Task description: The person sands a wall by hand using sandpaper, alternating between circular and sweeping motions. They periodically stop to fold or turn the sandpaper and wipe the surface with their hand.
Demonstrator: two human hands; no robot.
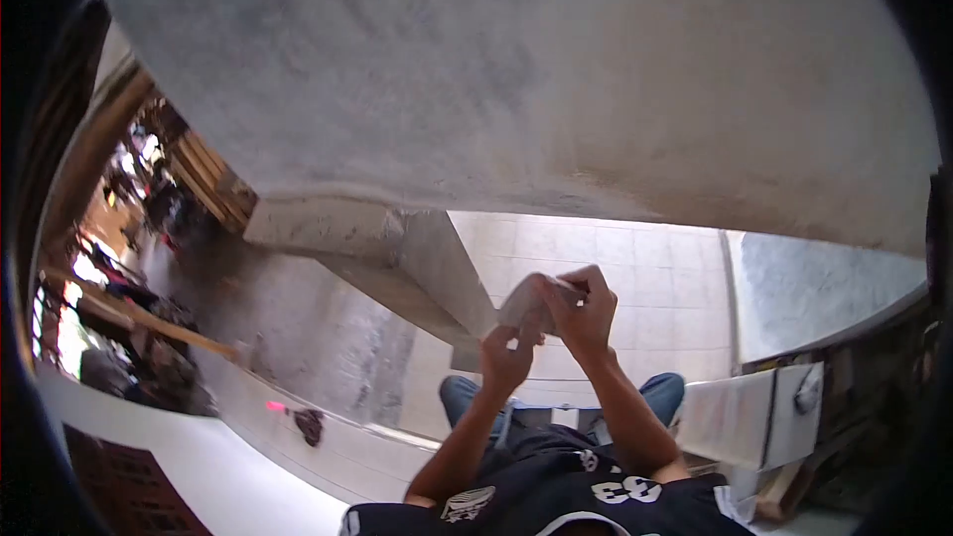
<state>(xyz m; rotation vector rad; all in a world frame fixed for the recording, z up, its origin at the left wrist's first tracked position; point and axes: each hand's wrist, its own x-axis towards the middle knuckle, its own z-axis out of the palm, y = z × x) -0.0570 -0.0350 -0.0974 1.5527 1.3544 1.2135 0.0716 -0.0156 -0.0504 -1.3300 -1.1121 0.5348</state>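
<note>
Both of my hands hold a thin, bent grey-brown sheet [523, 306] in front of my body, above the tiled floor. It looks like sandpaper, though its surface is too blurred to be certain. My left hand [507, 357] grips the lower left edge, fingers closed. At the upper right edge my right hand [586, 316] pinches the sheet between thumb and bent fingers. The fingers partly cover the sheet.
A large grey plastered surface [476, 79] spans the top of the view. Below it, a concrete pillar [397, 253] stands left of my hands. Pale floor tiles [645, 288] lie beyond them. A white box-like thing [725, 417] is at right; wooden planks [206, 179] are far left.
</note>
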